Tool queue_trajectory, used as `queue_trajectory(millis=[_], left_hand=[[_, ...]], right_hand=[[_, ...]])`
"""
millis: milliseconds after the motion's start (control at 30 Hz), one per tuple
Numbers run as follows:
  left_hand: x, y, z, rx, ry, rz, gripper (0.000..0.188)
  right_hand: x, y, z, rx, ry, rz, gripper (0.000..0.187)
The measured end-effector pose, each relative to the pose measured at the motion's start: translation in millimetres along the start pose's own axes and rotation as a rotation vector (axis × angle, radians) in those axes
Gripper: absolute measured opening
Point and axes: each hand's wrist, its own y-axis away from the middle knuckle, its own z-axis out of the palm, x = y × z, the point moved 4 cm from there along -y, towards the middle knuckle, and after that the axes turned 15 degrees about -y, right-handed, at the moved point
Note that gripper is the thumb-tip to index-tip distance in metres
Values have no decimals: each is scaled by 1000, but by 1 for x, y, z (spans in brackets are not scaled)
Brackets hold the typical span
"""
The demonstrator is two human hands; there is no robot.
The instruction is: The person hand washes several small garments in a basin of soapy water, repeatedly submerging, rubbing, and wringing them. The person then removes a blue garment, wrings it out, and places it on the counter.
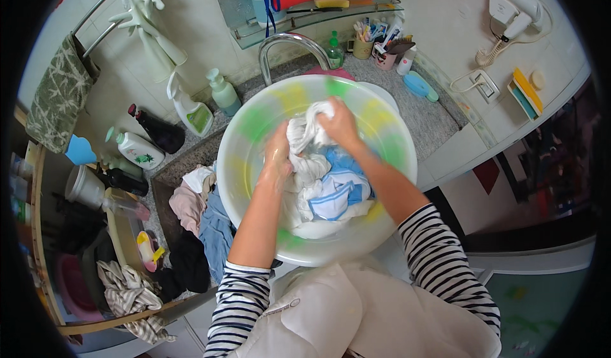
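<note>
A large whitish plastic basin (396, 167) with green and yellow patches holds wet laundry. Both my hands grip one white wet cloth (305, 131) in the basin, bunched and lifted at its upper end. My left hand (278, 148) is closed round the cloth's left side. Higher up and to the right, my right hand (339, 124) clutches the bunched top. Below them lies a blue-and-white garment (337, 194), with more white fabric around it. Folds of cloth hide some of my fingertips, and what garment the white cloth is cannot be made out.
A curved chrome faucet (262, 56) rises behind the basin. Left of it stand a spray bottle (191, 111), a pump bottle (223, 94) and other bottles. Piled clothes (216, 224) lie at the left. Toothbrush cups (363, 47) and a blue brush (420, 87) sit back right.
</note>
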Motion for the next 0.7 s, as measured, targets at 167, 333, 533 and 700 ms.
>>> queue_trajectory(millis=[167,333,533,700], left_hand=[[-3,-69,-22,530,-988,583,33],[-71,-89,8,369,-1804,401,59],[-85,-108,-13,39,-1561,69,73],[-100,-116,-15,393,-1627,471,58]], right_hand=[[68,9,-9,-130,296,49,51],[126,50,31,-286,496,166,49],[151,53,30,-901,558,631,42],[139,33,54,-357,505,98,39]])
